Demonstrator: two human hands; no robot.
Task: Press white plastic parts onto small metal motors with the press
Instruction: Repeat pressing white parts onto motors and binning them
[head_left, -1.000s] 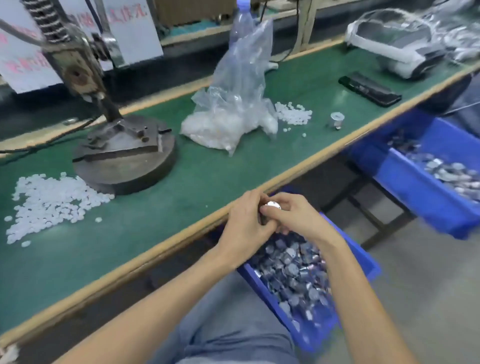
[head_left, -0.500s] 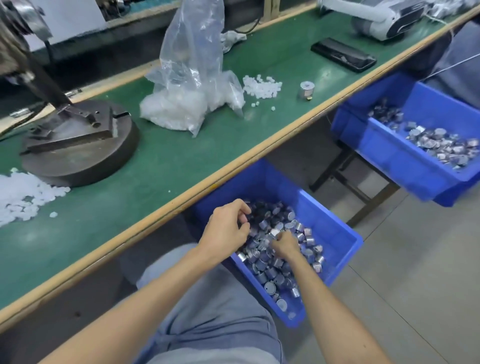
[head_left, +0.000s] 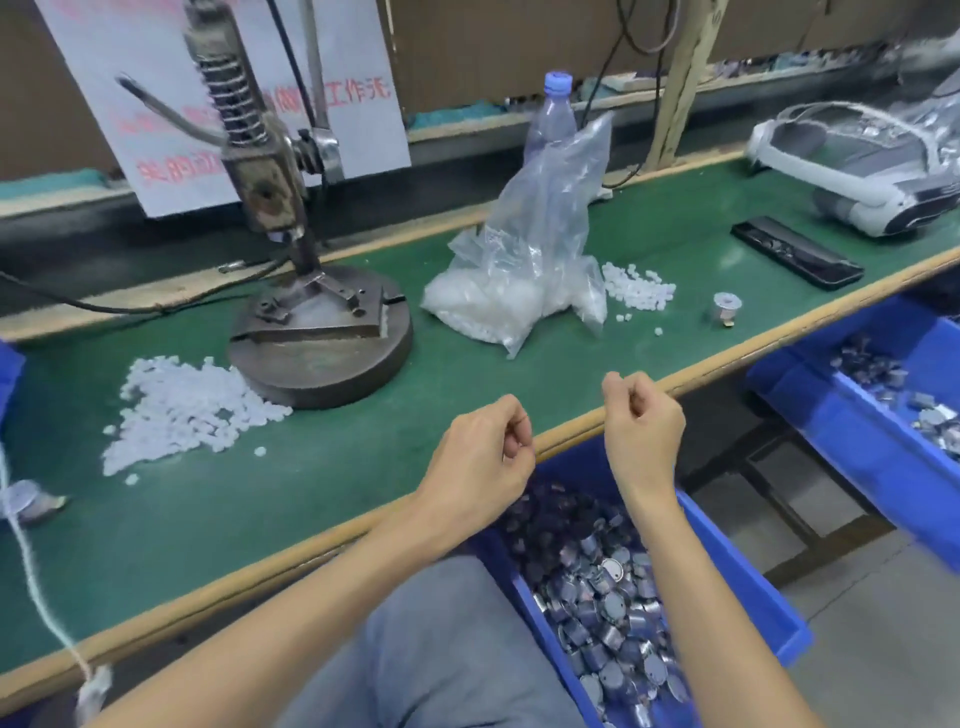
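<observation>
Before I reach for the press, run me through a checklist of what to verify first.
1. Left hand loaded: cannot tell; fingers curled, nothing shows inside.
2. Right hand loaded: cannot tell; same curl.
3. Press base has no part seated on it: ok.
4. White plastic parts piled beside the base: ok.
5. Blue bin at the lap holds motors: ok.

Factory assembly bench: hand press (head_left: 291, 249), parts bins (head_left: 753, 613).
</observation>
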